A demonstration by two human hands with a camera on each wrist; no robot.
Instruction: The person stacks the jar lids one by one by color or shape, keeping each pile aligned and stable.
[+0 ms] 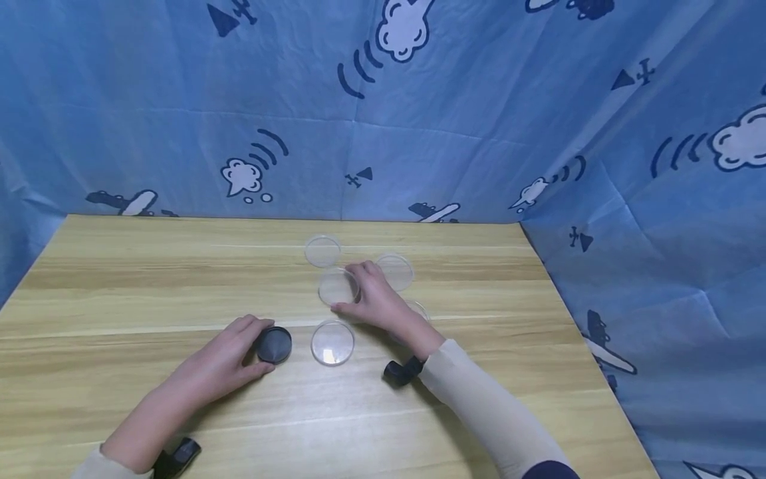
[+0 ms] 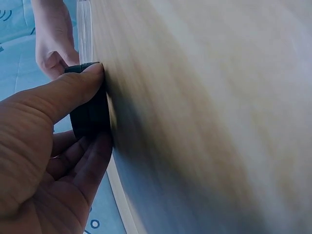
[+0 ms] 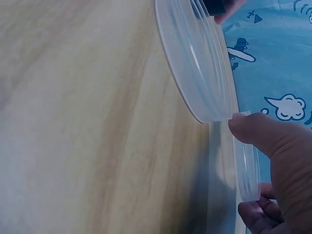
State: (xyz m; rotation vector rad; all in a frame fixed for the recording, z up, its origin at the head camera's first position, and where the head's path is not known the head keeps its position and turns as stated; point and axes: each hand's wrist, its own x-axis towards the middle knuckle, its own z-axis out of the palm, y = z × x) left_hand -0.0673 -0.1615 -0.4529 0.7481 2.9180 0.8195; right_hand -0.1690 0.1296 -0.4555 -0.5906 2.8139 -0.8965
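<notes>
On the table, my left hand (image 1: 224, 356) grips a thick, round black disc (image 1: 274, 344) by its edge. In the left wrist view the thumb is on one side of the black disc (image 2: 90, 109) and the fingers on the other. My right hand (image 1: 380, 301) holds a clear petri dish (image 1: 337, 287) between thumb and fingers at its right side; the right wrist view shows the same dish (image 3: 247, 168). Nearer the body, another clear petri dish (image 1: 332, 343) lies between the hands, right of the black disc.
Behind the right hand lie two more clear dishes, a left dish (image 1: 322, 251) and a right dish (image 1: 396, 271). Another dish (image 1: 417, 309) is partly hidden under the right wrist. A blue patterned curtain (image 1: 299, 100) borders the wooden table (image 1: 149, 279) at the back and right.
</notes>
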